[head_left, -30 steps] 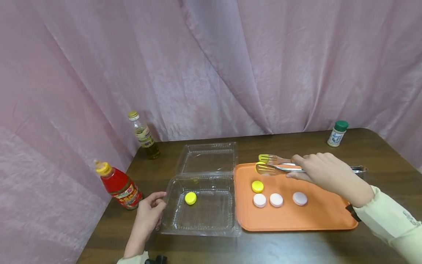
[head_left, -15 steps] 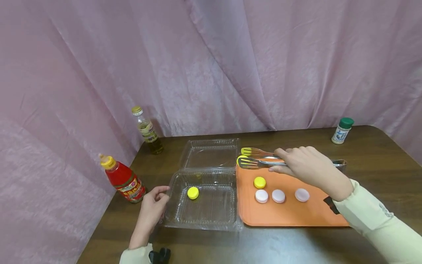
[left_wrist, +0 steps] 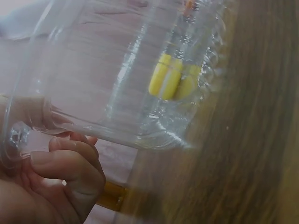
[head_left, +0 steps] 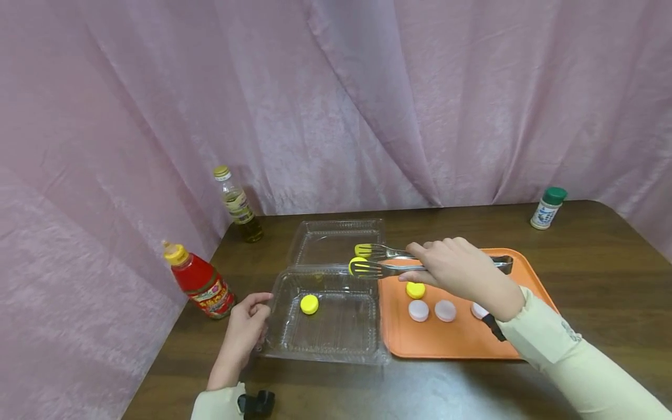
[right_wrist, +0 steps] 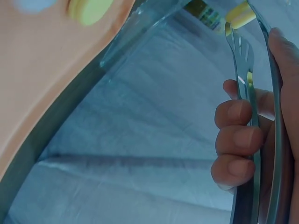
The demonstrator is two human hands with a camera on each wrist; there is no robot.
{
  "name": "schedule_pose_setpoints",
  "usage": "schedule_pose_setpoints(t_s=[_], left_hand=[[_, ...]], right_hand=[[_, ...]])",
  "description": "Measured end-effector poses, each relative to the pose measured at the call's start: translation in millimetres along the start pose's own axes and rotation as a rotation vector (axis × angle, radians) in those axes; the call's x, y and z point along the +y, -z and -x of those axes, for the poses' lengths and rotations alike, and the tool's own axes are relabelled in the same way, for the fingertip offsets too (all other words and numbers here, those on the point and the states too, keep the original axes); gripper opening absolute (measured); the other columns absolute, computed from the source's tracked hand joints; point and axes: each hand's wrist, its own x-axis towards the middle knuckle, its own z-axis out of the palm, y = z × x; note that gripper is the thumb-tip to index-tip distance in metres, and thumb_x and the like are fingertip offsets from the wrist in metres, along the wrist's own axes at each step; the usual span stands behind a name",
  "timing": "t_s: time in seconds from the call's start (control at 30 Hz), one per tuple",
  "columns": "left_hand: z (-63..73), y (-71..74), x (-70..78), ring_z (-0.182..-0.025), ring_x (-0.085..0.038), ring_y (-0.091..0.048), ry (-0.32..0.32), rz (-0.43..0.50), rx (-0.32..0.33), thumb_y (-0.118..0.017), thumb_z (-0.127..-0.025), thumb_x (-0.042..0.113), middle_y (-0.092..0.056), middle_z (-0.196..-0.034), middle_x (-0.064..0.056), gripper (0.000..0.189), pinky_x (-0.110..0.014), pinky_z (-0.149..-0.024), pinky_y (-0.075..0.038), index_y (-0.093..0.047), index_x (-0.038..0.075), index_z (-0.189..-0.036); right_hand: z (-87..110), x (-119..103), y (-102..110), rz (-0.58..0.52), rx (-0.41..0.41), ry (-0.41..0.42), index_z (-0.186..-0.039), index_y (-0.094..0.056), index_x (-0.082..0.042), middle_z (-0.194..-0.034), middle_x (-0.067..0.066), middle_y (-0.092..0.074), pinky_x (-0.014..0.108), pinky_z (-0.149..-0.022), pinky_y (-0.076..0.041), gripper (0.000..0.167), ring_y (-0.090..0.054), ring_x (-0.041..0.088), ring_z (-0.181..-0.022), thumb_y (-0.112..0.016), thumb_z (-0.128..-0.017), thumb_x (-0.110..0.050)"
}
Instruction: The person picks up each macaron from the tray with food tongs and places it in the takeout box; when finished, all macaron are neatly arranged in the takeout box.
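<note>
Tongs [head_left: 389, 270] are gripped by the right hand [head_left: 458, 269], over the orange tray [head_left: 436, 342], and their tips hold one yellow macaron [right_wrist: 240, 15] to the left of this hand, above the clear container [head_left: 336, 329]. The left hand [head_left: 245, 324] pinches the container's left rim; a second yellow macaron [head_left: 309, 304] lies inside, to the right of this hand.

A dark brown wooden table [head_left: 593, 262] carries an oil bottle [head_left: 240, 209] at its far left corner; a red squeeze bottle [head_left: 203, 283] by the left edge; an open clear clamshell container [head_left: 336, 326] and orange tray [head_left: 436, 344] side by side nearer the middle; a green-capped shaker [head_left: 546, 211] near the far right corner.
</note>
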Motion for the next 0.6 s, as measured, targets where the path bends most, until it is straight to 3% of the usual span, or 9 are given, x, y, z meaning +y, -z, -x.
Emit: schedule_pose_setpoints(t_s=[0.17, 0.4, 0.6], left_hand=[[1.8, -3.2, 3.0, -0.046, -0.008, -0.034, 0.002, 0.047, -0.013, -0.046, -0.092, -0.004, -0.045, -0.070, -0.001, 0.036, -0.021, -0.040, -0.028, -0.054, -0.009, -0.127], [3.1, -6.3, 4.2, -0.045, -0.005, -0.031, -0.016, 0.092, -0.006, -0.044, -0.089, -0.007, -0.044, -0.069, 0.001, 0.038, -0.019, -0.040, -0.025, -0.053, -0.012, -0.126], [4.8, -3.9, 6.1, -0.047, -0.006, -0.034, -0.014, 0.105, 0.003, -0.046, -0.087, -0.009, -0.046, -0.072, 0.000, 0.040, -0.020, -0.040, -0.027, -0.053, -0.012, -0.126]], right_hand=[[-6.5, -9, -8, -0.043, -0.020, 0.005, -0.080, -0.047, -0.014, -0.054, -0.009, -0.028, 0.024, -0.043, -0.017, 0.045, -0.021, 0.006, -0.044, -0.067, -0.090, -0.053], [-16.9, -20, -19, -0.025, -0.012, 0.058, -0.092, -0.059, -0.010, -0.055, -0.010, -0.032, 0.023, -0.040, -0.018, 0.046, -0.027, 0.006, -0.044, -0.068, -0.088, -0.055], [-22.5, -28, -27, -0.035, -0.016, 0.078, -0.081, -0.047, -0.014, -0.054, -0.009, -0.027, 0.023, -0.041, -0.016, 0.047, -0.024, 0.006, -0.045, -0.067, -0.088, -0.056]])
